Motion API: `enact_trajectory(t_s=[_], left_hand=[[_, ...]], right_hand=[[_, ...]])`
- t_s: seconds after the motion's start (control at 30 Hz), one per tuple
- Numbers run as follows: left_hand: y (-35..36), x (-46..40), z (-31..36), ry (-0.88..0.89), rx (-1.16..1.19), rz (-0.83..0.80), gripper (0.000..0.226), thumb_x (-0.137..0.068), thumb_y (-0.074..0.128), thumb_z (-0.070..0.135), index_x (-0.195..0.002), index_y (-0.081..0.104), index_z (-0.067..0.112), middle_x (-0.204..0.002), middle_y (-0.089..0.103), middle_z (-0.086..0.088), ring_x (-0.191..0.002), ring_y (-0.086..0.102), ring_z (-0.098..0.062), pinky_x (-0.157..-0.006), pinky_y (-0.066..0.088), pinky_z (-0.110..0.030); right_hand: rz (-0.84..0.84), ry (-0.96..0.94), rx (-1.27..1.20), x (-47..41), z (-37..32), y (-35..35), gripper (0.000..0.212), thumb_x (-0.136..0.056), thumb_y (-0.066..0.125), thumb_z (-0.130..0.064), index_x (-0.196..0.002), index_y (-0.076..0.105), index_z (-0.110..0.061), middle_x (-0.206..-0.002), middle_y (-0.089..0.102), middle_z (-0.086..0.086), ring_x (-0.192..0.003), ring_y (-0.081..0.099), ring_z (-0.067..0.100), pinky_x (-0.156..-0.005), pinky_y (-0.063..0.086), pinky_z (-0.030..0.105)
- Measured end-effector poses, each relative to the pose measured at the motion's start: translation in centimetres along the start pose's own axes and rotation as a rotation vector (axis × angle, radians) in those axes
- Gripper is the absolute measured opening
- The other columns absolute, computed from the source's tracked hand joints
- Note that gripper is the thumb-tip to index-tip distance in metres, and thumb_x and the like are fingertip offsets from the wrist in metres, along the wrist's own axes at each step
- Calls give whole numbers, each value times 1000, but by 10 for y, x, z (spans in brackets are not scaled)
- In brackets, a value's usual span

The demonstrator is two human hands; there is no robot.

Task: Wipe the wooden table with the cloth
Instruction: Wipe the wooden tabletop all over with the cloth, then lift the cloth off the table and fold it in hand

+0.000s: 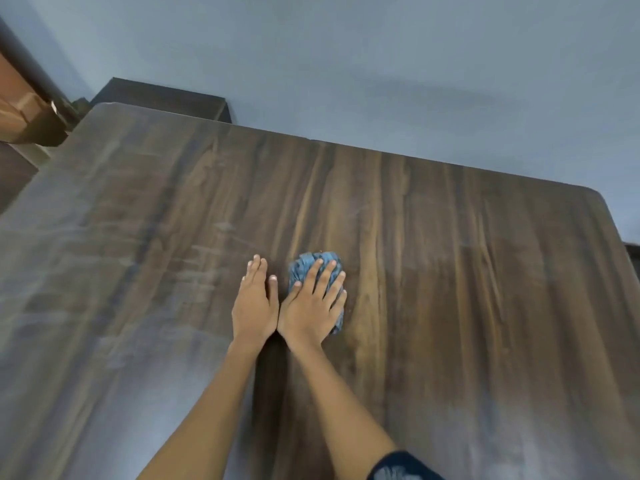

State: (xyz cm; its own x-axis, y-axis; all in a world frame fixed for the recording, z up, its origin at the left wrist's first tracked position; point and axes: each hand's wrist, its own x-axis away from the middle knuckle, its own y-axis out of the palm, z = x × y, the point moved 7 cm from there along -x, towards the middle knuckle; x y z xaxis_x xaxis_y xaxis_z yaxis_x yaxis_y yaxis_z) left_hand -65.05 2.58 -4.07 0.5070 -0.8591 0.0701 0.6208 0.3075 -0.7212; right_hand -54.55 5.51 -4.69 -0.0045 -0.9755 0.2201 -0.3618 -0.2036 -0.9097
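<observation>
- Head view: the right hand (313,301) lies with its grip spread, fingers straight and fanned, pressing down flat on the cloth (313,266); nothing is curled around or pinched.
- The left hand (254,303) rests palm down with its grip open too, fingers straight and close together, touching only the bare surface (450,271) just beside the right hand; the two hands meet near the wrists.
- The cloth is blue, crumpled into a small wad, sitting near the middle of the surface under the right fingers, its folds showing past the fingertips and along the hand's outer side.
- The surface is dark brown wood with long grain streaks and rounded corners; pale hazy smears cover its left part and near edge, while the part right of the cloth looks darker.
- Both forearms reach forward from the lower edge, bare, nearly parallel; a dark patterned sleeve (401,467) shows at the right arm.
- Beyond the far edge is a grey-blue floor (381,64) and a dark box-like piece of furniture (159,97).
</observation>
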Motion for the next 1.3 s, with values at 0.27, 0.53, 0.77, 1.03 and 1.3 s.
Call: enact_trajectory(t_s=[0.27,0.53,0.77,1.03,1.3], left_hand=[[-6,-70,3,123,-3,-101,47,-98,37,29,-138,38,4,-147,36,-9,-139,26,-20,-113,22,-31],[-3,-62,25,48,-151,-126,46,-89,51,43,-114,49,4,-117,50,-13,-108,48,-31,-87,40,-41],[-1,2,-10,-477,78,-310,48,-78,67,28,-113,48,0,-114,59,-15,-107,57,-35,-85,48,-38],[-47,-9,59,-231,425,-442,40,-87,62,17,-121,54,-2,-123,58,-20,-111,56,-32,-93,46,-35],[-191,-63,222,87,682,-312,46,-79,71,17,-120,55,1,-118,60,-11,-99,60,-26,-82,49,-35]], right_hand=[[-280,-22,-102,-95,-60,-9,54,-102,12,-36,-152,0,-18,-159,-11,2,-146,-11,29,-118,-2,43],[-132,-222,-151,-63,-32,-26,39,-97,42,-8,-134,52,-13,-150,36,6,-131,38,28,-108,26,30],[-53,178,-488,22,10,-27,45,-84,66,-21,-123,47,-9,-125,46,8,-106,56,28,-81,42,30],[-395,163,-765,1,-13,-86,43,-80,72,-4,-118,58,7,-120,62,21,-99,62,26,-66,54,26],[-316,-245,-817,-34,-100,-298,47,-84,70,-13,-124,55,5,-125,61,16,-110,60,26,-89,51,34]])
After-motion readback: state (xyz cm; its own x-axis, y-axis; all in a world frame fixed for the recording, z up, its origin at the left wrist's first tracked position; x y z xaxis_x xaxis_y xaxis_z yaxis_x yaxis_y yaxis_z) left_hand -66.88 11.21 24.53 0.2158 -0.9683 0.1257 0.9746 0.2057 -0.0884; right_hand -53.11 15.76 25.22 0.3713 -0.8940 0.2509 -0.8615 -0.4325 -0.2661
